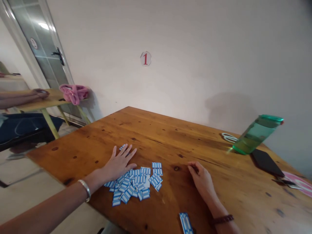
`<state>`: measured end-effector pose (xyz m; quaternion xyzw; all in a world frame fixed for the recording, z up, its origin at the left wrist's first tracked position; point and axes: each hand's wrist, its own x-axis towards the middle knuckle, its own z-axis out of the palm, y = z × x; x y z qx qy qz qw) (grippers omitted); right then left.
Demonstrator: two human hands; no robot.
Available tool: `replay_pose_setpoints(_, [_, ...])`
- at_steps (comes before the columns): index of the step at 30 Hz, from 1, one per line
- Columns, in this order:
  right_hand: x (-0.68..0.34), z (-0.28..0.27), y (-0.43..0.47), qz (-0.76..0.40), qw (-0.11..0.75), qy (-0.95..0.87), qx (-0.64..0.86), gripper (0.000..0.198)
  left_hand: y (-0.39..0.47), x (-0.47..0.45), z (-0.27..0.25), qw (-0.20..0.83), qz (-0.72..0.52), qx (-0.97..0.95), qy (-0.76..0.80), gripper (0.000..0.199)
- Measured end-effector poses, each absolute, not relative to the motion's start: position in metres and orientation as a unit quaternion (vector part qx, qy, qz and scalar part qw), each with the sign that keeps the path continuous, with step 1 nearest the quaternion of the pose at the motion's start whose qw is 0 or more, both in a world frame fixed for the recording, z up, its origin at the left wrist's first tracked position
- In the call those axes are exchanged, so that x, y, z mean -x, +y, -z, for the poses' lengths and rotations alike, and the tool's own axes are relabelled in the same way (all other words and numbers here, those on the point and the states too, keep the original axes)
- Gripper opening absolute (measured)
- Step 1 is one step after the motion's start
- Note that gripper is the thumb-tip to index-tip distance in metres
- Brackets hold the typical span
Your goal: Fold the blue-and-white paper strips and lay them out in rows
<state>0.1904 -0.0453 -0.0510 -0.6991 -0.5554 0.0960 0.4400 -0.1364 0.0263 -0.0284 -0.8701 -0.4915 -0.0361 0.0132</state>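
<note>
A loose pile of small white label cards with blue borders (133, 185) lies on the wooden table. My left hand (121, 164) is open with fingers spread, palm down at the far left edge of the pile. One more blue-edged label (122, 147) peeks out just past its fingers. To the right of the pile, my right hand (202, 180) rests on the bare wood with its fingers curled in toward the thumb; no card shows in it. Nearer to me, a separate blue-and-white label card (186, 223) lies below that hand, partly cut off by the frame.
A green water bottle (257, 135) stands at the right, with a coiled white cable (228, 137) and a dark flat phone-like object (266, 162) close by. A pink-and-white item (298, 182) lies at the right edge. Another person's hands (40, 93) rest on a neighbouring table (52, 100).
</note>
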Motion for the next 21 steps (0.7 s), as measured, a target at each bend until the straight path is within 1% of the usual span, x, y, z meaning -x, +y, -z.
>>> replay_pose_setpoints(3, [-0.19, 0.051, -0.046, -0.095, 0.437, -0.554, 0.702, 0.022, 0.001, 0.135, 0.029, -0.013, 0.044, 0.884, -0.465, 0.062])
replay_pose_setpoints(8, [-0.192, 0.052, -0.046, -0.096, 0.437, -0.549, 0.706, 0.024, -0.021, 0.105, 0.023, -0.047, 0.023, 0.932, -0.359, 0.062])
replay_pose_setpoints(13, [-0.193, 0.052, -0.046, -0.1, 0.436, -0.551, 0.704, 0.024, 0.009, 0.09, 0.017, -0.027, 0.016, 0.916, -0.4, 0.072])
replay_pose_setpoints(17, [-0.192, 0.051, -0.046, -0.104, 0.432, -0.551, 0.706, 0.025, 0.013, 0.091, 0.017, -0.004, 0.043, 0.899, -0.435, 0.07])
replay_pose_setpoints(19, [-0.192, 0.05, -0.046, -0.106, 0.429, -0.55, 0.709, 0.025, 0.002, 0.087, 0.018, -0.019, 0.04, 0.918, -0.395, 0.067])
replay_pose_setpoints(21, [-0.193, 0.051, -0.045, -0.105, 0.43, -0.548, 0.709, 0.025, -0.012, 0.08, 0.017, -0.043, 0.025, 0.943, -0.33, 0.068])
